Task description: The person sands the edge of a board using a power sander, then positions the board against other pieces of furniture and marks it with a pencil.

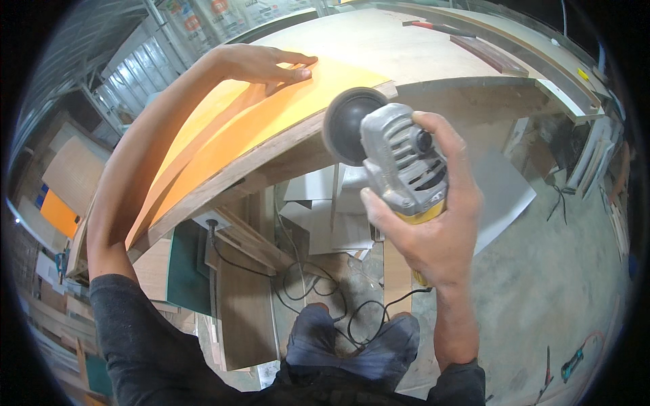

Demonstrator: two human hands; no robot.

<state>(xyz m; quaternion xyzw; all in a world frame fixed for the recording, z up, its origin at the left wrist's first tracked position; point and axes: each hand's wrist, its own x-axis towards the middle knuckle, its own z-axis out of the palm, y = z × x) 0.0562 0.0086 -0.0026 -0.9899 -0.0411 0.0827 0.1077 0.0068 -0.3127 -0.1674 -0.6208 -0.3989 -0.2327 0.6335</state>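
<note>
My right hand (440,223) is wrapped round an angle grinder (406,159) with a grey metal head and a yellow body. Its dark round disc (353,125) sits close by the front edge of an orange sheet panel (271,145); I cannot tell whether the two touch. My left hand (267,65) rests on top of that panel, fingers spread and thumb apart, near its far end. The panel lies on the workbench (379,40), along the wooden front edge. A black cord (409,294) runs from the grinder down to the floor.
On the bench at the back right lie a hammer (439,28) with a red handle and a brown wood strip (489,55). Beneath the bench are white sheets (325,220), boards (247,304) and coiled cord. A teal tool (573,365) lies on the floor at lower right.
</note>
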